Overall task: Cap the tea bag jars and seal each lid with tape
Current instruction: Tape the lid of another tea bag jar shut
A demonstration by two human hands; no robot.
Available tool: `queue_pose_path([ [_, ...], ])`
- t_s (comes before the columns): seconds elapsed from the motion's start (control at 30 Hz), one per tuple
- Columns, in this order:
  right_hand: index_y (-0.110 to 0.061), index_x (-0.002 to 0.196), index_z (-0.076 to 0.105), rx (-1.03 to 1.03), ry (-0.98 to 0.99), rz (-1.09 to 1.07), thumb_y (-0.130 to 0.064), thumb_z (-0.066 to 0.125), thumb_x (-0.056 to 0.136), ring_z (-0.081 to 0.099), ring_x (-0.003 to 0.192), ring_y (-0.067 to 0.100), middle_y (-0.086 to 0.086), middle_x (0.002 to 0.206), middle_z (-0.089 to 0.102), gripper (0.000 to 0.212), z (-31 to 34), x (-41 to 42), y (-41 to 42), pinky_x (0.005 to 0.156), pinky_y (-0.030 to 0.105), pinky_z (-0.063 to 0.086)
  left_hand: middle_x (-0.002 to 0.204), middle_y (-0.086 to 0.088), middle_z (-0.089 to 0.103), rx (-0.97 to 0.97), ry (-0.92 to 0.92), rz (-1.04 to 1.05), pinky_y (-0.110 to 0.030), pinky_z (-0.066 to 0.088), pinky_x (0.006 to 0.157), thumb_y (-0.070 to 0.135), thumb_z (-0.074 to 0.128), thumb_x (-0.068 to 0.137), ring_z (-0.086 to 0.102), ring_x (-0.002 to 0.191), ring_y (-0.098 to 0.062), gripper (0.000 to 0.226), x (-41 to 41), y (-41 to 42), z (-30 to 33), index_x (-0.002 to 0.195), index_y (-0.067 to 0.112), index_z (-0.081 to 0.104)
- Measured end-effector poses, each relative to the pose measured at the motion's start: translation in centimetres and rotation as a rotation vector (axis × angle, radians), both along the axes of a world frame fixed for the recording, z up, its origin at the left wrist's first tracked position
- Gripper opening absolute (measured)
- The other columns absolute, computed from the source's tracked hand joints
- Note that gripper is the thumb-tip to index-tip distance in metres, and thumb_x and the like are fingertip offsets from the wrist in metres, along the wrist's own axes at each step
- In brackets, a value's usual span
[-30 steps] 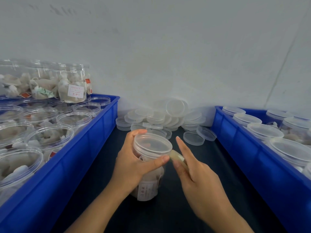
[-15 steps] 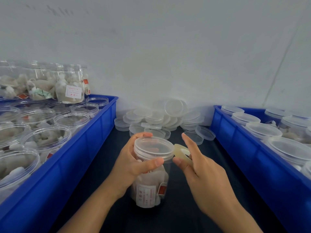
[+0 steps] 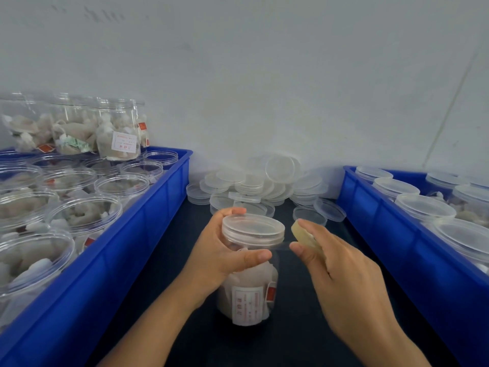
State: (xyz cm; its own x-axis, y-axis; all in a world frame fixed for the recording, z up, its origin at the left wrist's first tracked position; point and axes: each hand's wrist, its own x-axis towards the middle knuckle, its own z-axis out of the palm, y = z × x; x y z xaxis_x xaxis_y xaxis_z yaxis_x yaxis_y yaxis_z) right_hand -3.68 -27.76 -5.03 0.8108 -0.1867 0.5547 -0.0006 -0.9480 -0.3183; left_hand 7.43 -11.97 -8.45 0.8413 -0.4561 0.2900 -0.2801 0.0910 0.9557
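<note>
A clear jar of tea bags [image 3: 248,295] with a white label stands on the dark table, capped with a clear lid [image 3: 252,229]. My left hand [image 3: 219,258] grips the jar just under the lid, thumb across the front. My right hand [image 3: 341,274] holds a small yellowish roll of tape [image 3: 304,235] to the right of the lid. A clear strip of tape stretches from the roll to the jar's neck, near my left thumb.
A blue bin [image 3: 148,229] on the left holds several uncapped jars of tea bags, with more jars stacked behind. A blue bin [image 3: 397,234] on the right holds several capped jars. A heap of loose clear lids [image 3: 254,181] lies at the back against the wall.
The jar has gone from tilted to upright. My right hand has drawn the tape roll away to the right, so a strip now spans from roll to jar.
</note>
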Motion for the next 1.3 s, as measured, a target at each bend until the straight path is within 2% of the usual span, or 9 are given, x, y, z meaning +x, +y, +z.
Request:
queue_pose_path([
  [0.07, -0.012, 0.105, 0.056, -0.03, -0.015, -0.023, -0.059, 0.023, 0.087, 0.062, 0.087, 0.021, 0.007, 0.098, 0.066, 0.06, 0.4, -0.3, 0.0, 0.07, 0.034, 0.051, 0.101, 0.02, 0.069, -0.009, 0.022, 0.014, -0.015, 0.054, 0.067, 0.046, 0.086, 0.035, 0.066, 0.096, 0.001, 0.092, 0.0, -0.1, 0.0, 0.119, 0.032, 0.052],
  [0.23, -0.021, 0.105, 0.059, -0.048, -0.012, -0.031, -0.056, 0.024, 0.089, 0.062, 0.085, 0.017, 0.003, 0.096, 0.067, 0.052, 0.7, -0.6, 0.6, 0.069, 0.032, 0.052, 0.104, 0.013, 0.07, -0.042, 0.046, 0.067, -0.014, 0.053, 0.066, 0.047, 0.086, 0.036, 0.068, 0.095, -0.002, 0.091, 0.1, -0.3, -0.3, 0.119, 0.033, 0.053],
  [0.33, -0.019, 0.098, 0.066, -0.089, -0.108, -0.002, -0.043, 0.04, 0.095, 0.064, 0.063, 0.016, 0.001, 0.076, 0.069, 0.035, 0.7, -1.1, 1.0, 0.051, 0.036, 0.055, 0.099, 0.019, 0.07, -0.046, 0.042, 0.08, -0.012, 0.052, 0.063, 0.049, 0.085, 0.037, 0.067, 0.091, 0.002, 0.088, 0.3, -0.3, -0.3, 0.117, 0.034, 0.051],
  [0.5, -0.023, 0.122, 0.066, -0.1, -0.155, 0.046, -0.035, 0.049, 0.09, 0.061, 0.054, 0.011, -0.006, 0.076, 0.068, 0.038, 0.5, -1.4, 1.1, 0.04, 0.032, 0.051, 0.098, 0.022, 0.068, -0.02, 0.026, 0.075, -0.011, 0.051, 0.062, 0.047, 0.088, 0.036, 0.066, 0.091, 0.005, 0.089, 0.3, -0.1, -0.5, 0.116, 0.036, 0.05],
  [0.7, -0.045, 0.139, 0.043, -0.044, -0.008, -0.004, -0.055, 0.019, 0.086, 0.062, 0.084, 0.008, -0.01, 0.1, 0.066, 0.059, 0.4, -0.8, 0.8, 0.069, 0.027, 0.053, 0.102, 0.018, 0.069, -0.029, 0.012, 0.016, -0.017, 0.054, 0.066, 0.043, 0.086, 0.04, 0.068, 0.094, -0.002, 0.087, 0.1, 0.0, -0.5, 0.119, 0.03, 0.053],
  [0.8, -0.053, 0.14, 0.032, -0.029, 0.027, -0.006, -0.06, 0.006, 0.08, 0.052, 0.078, 0.002, -0.018, 0.089, 0.054, 0.066, 0.0, -0.4, 0.6, 0.069, 0.019, 0.046, 0.104, 0.017, 0.069, -0.03, 0.0, -0.01, -0.019, 0.055, 0.067, 0.043, 0.086, 0.042, 0.067, 0.096, -0.004, 0.086, 0.0, 0.1, -0.4, 0.12, 0.03, 0.053],
  [1.0, -0.057, 0.14, 0.029, 0.011, 0.068, 0.021, -0.06, 0.014, 0.085, 0.042, 0.066, 0.0, -0.018, 0.07, 0.035, 0.057, -0.3, 0.4, 0.3, 0.065, 0.019, 0.043, 0.109, 0.009, 0.069, -0.036, -0.007, -0.086, -0.019, 0.055, 0.071, 0.038, 0.085, 0.048, 0.067, 0.101, -0.009, 0.083, 0.1, 0.4, -0.6, 0.124, 0.027, 0.052],
  [1.1, -0.056, 0.139, 0.03, 0.106, 0.078, 0.081, -0.051, 0.032, 0.094, 0.052, 0.077, 0.0, -0.016, 0.081, 0.053, 0.045, -0.8, 0.8, 0.2, 0.069, 0.017, 0.045, 0.115, 0.007, 0.068, -0.042, 0.012, -0.137, -0.02, 0.055, 0.077, 0.04, 0.081, 0.052, 0.065, 0.107, -0.011, 0.081, 0.2, 0.5, -0.8, 0.126, 0.029, 0.051],
  [1.3, -0.059, 0.139, 0.028, 0.149, 0.083, 0.099, -0.052, 0.03, 0.094, 0.055, 0.084, 0.004, -0.011, 0.089, 0.059, 0.046, -1.4, 0.9, 0.3, 0.074, 0.019, 0.048, 0.126, -0.002, 0.065, -0.108, 0.117, -0.229, -0.024, 0.053, 0.089, 0.062, 0.079, 0.059, 0.062, 0.117, -0.019, 0.09, 0.1, 1.0, -0.9, 0.135, 0.024, 0.049],
])
